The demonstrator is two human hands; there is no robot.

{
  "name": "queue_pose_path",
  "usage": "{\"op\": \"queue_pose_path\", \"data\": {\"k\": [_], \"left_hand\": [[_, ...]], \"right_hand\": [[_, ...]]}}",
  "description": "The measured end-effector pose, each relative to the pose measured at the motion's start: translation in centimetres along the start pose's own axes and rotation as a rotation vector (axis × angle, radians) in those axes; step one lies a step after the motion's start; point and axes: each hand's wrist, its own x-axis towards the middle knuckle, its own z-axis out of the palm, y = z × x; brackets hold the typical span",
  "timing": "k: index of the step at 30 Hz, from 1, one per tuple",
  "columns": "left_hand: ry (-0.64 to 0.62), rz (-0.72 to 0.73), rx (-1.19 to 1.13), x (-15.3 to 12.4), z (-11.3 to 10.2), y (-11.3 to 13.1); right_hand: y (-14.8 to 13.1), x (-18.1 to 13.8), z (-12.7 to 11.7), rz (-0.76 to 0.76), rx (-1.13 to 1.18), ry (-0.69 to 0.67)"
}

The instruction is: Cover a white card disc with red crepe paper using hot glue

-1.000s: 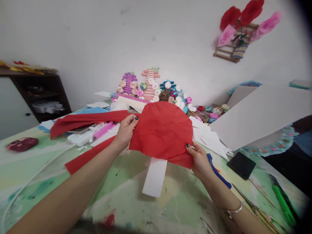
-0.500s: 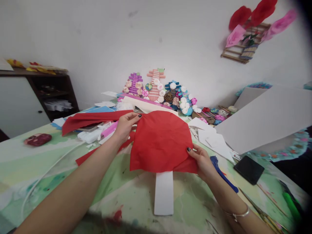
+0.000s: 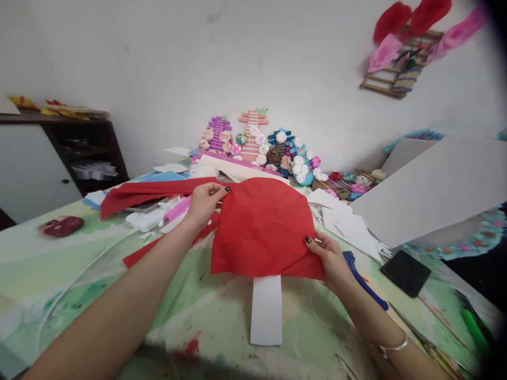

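Observation:
A sheet of red paper or thin fabric [image 3: 265, 227] is spread in front of me, and a rounded shape shows through or over it. From beneath its lower edge a white card strip [image 3: 266, 311] sticks out toward me. My left hand [image 3: 206, 203] pinches the red sheet at its upper left, thumb against fingers. At the lower right edge my right hand [image 3: 328, 256] grips the same sheet, with the thumb on top and the fingers behind. What lies under the red sheet is hidden.
A long red strip [image 3: 154, 192] lies at the left over white scraps. On the right are a blue-handled tool [image 3: 364, 282], a black square [image 3: 405, 273], scissors [image 3: 430, 348] and white card pieces [image 3: 348, 227]. Flower crafts [image 3: 253, 140] stand against the wall.
Almost nothing differs. Both hands keep their hold on the red sheet, and the view has shifted very slightly.

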Motion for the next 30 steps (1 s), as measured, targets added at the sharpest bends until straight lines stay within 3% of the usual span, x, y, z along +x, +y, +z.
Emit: {"op": "queue_pose_path", "data": {"k": [7, 17, 30], "left_hand": [[-0.039, -0.079, -0.006, -0.31, 0.31, -0.21], [-0.056, -0.243, -0.237, -0.54, 0.88, -0.60], [-0.053, -0.302, -0.330, -0.42, 0.69, -0.25]], "right_hand": [[-0.09, -0.09, 0.20, 0.001, -0.013, 0.015], [0.18, -0.22, 0.52, 0.021, -0.009, 0.046], [0.06, -0.19, 0.24, 0.014, 0.020, 0.022]]}}
